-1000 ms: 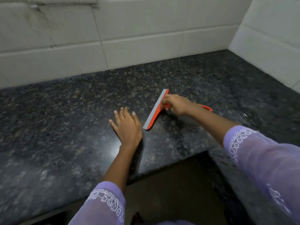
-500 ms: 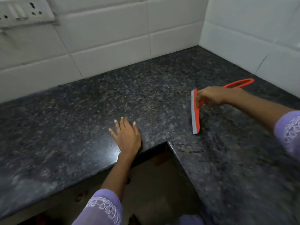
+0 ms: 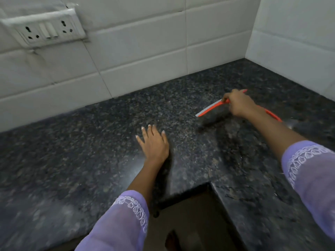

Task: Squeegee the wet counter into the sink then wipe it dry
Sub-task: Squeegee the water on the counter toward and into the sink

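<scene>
Now R hand is gripping squeegee far right on counter, L hand lying open, flat. No sink showing; water's prob getting pushed toward the wall or off the edge.

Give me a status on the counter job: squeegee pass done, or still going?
Still going. The right hand grips the orange squeegee, blade down on the dark granite counter near the back corner. The left hand lies flat on the counter, holding nothing. Nothing shows as finished: wetness is hard to judge on the speckled stone. No sink or drying cloth is in view, so running water to the sink and wiping dry remain.
</scene>
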